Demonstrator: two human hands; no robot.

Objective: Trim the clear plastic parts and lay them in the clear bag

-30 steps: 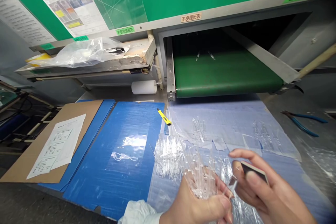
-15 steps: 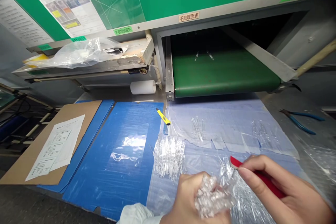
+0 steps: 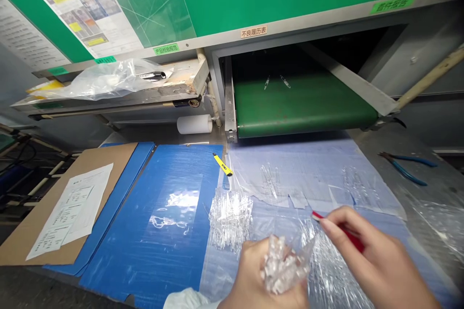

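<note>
My left hand (image 3: 246, 275) is closed round a bundle of clear plastic pieces (image 3: 284, 268), whose ends stick up from the fist. To its right, my right hand (image 3: 373, 246) pinches a slim red tool (image 3: 316, 215) between thumb and fingers. Part of that tool is hidden in the palm, so its exact kind is unclear. Beneath the hands spreads a heap of clear plastic pieces (image 3: 333, 275). Beyond my left hand lies a neater pile of similar pieces (image 3: 231, 217). A few loose ones (image 3: 270, 181) rest on the bluish sheet (image 3: 304, 154).
A green conveyor belt (image 3: 300, 106) carrying two clear pieces ends above the table. Blue-handled pliers (image 3: 408, 166) lie at right, a yellow utility knife (image 3: 222, 164) near the middle. Blue boards (image 3: 145, 251) and cardboard with papers (image 3: 76, 207) cover the left; a white roll (image 3: 195, 124) sits behind.
The view has shifted slightly. My left hand still grips the bundle, which appears tilted a little differently. The red tool is turned slightly in my right hand.
</note>
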